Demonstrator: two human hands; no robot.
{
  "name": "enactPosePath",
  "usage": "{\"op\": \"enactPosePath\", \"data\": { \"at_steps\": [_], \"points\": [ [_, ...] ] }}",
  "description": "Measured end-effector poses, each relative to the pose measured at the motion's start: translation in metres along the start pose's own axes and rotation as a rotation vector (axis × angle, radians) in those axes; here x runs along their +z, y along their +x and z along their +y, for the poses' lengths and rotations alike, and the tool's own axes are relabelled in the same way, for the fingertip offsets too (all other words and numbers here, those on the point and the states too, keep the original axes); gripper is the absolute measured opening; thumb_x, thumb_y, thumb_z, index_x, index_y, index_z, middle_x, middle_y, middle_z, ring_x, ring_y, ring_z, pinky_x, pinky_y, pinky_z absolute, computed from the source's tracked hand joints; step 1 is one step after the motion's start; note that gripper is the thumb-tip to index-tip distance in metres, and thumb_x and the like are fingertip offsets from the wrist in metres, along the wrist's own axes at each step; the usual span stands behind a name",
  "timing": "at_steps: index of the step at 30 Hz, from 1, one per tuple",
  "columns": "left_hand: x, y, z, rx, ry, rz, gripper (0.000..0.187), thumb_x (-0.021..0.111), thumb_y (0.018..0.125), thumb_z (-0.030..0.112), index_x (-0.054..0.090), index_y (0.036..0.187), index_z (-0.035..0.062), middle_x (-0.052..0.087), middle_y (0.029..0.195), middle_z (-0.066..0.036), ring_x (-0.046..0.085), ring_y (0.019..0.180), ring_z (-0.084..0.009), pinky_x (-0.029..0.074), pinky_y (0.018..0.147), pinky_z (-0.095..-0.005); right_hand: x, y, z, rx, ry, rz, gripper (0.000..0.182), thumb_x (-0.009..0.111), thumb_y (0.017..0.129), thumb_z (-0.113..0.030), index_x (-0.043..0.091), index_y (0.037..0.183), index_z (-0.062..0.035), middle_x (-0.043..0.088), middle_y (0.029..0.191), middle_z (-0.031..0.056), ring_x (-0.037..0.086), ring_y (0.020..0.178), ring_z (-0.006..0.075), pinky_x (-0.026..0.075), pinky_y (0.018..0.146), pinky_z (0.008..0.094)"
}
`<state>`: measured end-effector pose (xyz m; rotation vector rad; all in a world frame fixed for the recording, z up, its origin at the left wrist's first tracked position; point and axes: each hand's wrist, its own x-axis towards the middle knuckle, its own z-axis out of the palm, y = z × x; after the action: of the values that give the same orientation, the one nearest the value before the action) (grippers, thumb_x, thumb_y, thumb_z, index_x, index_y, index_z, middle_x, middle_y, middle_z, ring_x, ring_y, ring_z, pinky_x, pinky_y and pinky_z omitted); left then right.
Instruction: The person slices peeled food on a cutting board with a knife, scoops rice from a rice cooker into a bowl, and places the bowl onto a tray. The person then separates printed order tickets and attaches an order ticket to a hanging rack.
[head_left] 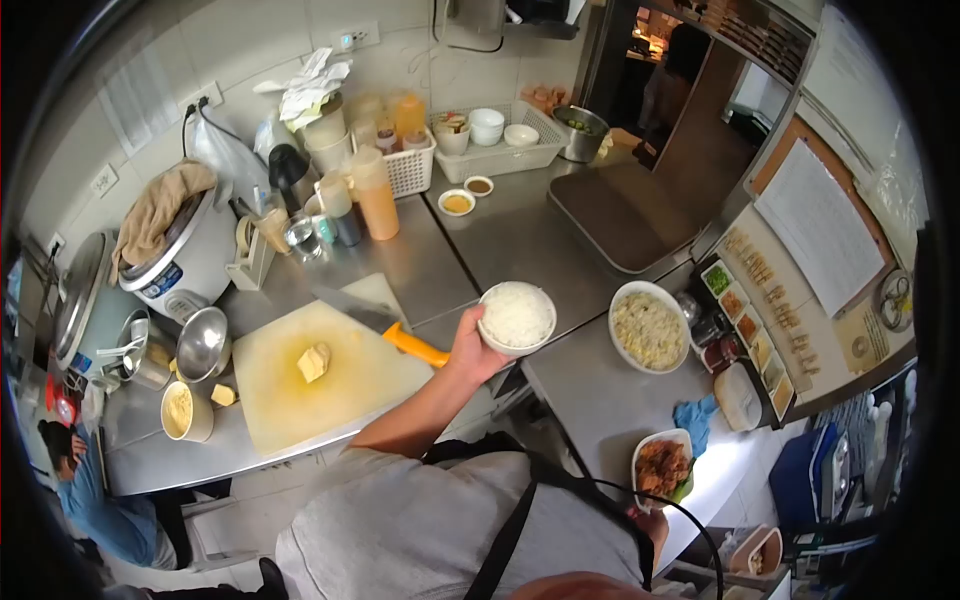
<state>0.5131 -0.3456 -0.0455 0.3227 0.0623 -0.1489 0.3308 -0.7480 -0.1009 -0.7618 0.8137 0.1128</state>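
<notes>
My left hand (473, 350) is wrapped round the side of a white bowl of rice (517, 318), held over the counter in front of me. At lower right, my right hand (652, 522) grips the near edge of a white dish of reddish food (662, 466) with some green leaf at its side; its fingers are partly hidden under the dish. Between the two, a large white bowl of yellowish mixed food (650, 327) rests on the counter. Left of the rice bowl, a knife with an orange handle (415, 345) lies across the cutting board (265, 405), which bears a pale yellow lump (313, 363).
A rice cooker (180, 285), a steel bowl (203, 343) and a tub (187, 412) stand left. Squeeze bottles (375, 195) and baskets (540, 155) line the wall. A brown tray (620, 220) lies behind; a blue cloth (694, 422) sits right. Another person (115, 510) is at lower left.
</notes>
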Motion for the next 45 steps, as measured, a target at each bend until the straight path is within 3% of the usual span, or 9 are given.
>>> {"op": "enactPosePath", "data": {
  "at_steps": [10, 18, 23, 36, 38, 39, 42, 44, 45],
  "points": [
    [0.002, 0.150, -0.019, -0.048, 0.378, 0.249, 0.051, 0.028, 0.086, 0.036, 0.029, 0.130, 0.0102, 0.035, 0.132, -0.014, 0.035, 0.120, -0.0355, 0.021, 0.096, -0.0598, 0.021, 0.051, -0.025, -0.064, -0.301, -0.009, 0.029, 0.052, 0.073, -0.015, 0.048, 0.100, -0.0043, 0.057, 0.088, 0.0087, 0.056, 0.077, 0.0225, 0.044, 0.061, 0.0334],
    [0.019, 0.383, -0.087, -0.075, 0.683, 0.291, 0.050, 0.038, 0.084, 0.029, 0.023, 0.128, 0.0097, 0.041, 0.122, -0.016, 0.050, 0.102, -0.0362, 0.039, 0.080, -0.0586, 0.011, 0.063, -0.022, -0.202, -0.278, -0.001, 0.041, 0.061, 0.070, -0.016, 0.047, 0.104, 0.0013, 0.059, 0.091, 0.0065, 0.057, 0.080, 0.0193, 0.045, 0.067, 0.0283],
    [0.023, 0.456, -0.137, -0.050, 0.858, 0.379, 0.052, 0.037, 0.084, 0.029, 0.019, 0.129, 0.0096, 0.042, 0.119, -0.017, 0.052, 0.096, -0.0329, 0.044, 0.074, -0.0521, -0.079, 0.091, 0.000, -0.247, -0.296, -0.029, 0.033, 0.043, 0.076, -0.004, 0.045, 0.110, -0.0026, 0.055, 0.095, 0.0075, 0.052, 0.069, 0.0142, 0.043, 0.059, 0.0245],
    [0.054, 0.469, -0.064, -0.317, 1.340, 0.169, 0.053, 0.040, 0.084, 0.039, 0.038, 0.126, 0.0065, 0.041, 0.123, -0.022, 0.049, 0.097, -0.0390, 0.045, 0.077, -0.0481, -0.024, 0.071, 0.003, -0.229, -0.291, 0.082, 0.031, 0.046, 0.081, -0.020, 0.051, 0.108, -0.0041, 0.055, 0.101, 0.0079, 0.052, 0.091, 0.0197, 0.040, 0.079, 0.0297],
    [0.083, 0.495, -0.020, 0.127, 1.479, 0.090, 0.040, 0.044, 0.081, 0.031, 0.056, 0.092, -0.0050, 0.059, 0.089, -0.021, 0.055, 0.079, -0.0328, 0.043, 0.072, -0.0390, -0.004, 0.061, -0.009, -0.161, -0.356, 0.187, 0.033, 0.044, 0.078, -0.011, 0.050, 0.109, -0.0045, 0.054, 0.102, 0.0077, 0.052, 0.088, 0.0201, 0.040, 0.078, 0.0289],
    [0.110, 0.499, 0.006, 0.563, 1.558, 0.080, 0.035, 0.047, 0.080, 0.025, 0.054, 0.096, -0.0053, 0.057, 0.087, -0.022, 0.055, 0.081, -0.0337, 0.043, 0.073, -0.0392, -0.003, 0.057, -0.011, -0.182, -0.416, 0.141, 0.033, 0.045, 0.077, -0.010, 0.051, 0.109, -0.0049, 0.055, 0.102, 0.0076, 0.053, 0.087, 0.0198, 0.041, 0.076, 0.0286],
    [0.217, 0.505, 0.114, 1.030, 1.467, -0.091, 0.034, 0.050, 0.078, 0.020, 0.051, 0.102, -0.0032, 0.054, 0.100, -0.023, 0.051, 0.094, -0.0340, 0.040, 0.083, -0.0415, -0.018, 0.063, -0.016, -0.135, -0.543, 0.100, 0.037, 0.046, 0.075, -0.010, 0.049, 0.112, -0.0064, 0.055, 0.101, 0.0077, 0.053, 0.087, 0.0198, 0.044, 0.073, 0.0306],
    [0.277, 0.494, 0.185, 2.110, 1.691, 0.053, 0.028, 0.050, 0.075, 0.022, 0.055, 0.094, 0.0017, 0.057, 0.083, -0.017, 0.055, 0.075, -0.0327, 0.042, 0.071, -0.0447, -0.090, 0.103, -0.001, 0.309, -0.659, 0.284, 0.044, 0.049, 0.074, -0.014, 0.046, 0.117, -0.0076, 0.055, 0.103, 0.0084, 0.054, 0.091, 0.0205, 0.046, 0.073, 0.0355],
    [0.300, 0.490, 0.218, 2.114, 1.727, 0.135, 0.029, 0.049, 0.074, 0.020, 0.055, 0.094, 0.0008, 0.058, 0.088, -0.020, 0.054, 0.082, -0.0340, 0.040, 0.073, -0.0465, -0.127, 0.126, 0.008, 0.672, -0.796, 0.370, 0.048, 0.051, 0.073, -0.015, 0.044, 0.120, -0.0081, 0.055, 0.105, 0.0088, 0.054, 0.093, 0.0208, 0.047, 0.073, 0.0379]
  ]
}}
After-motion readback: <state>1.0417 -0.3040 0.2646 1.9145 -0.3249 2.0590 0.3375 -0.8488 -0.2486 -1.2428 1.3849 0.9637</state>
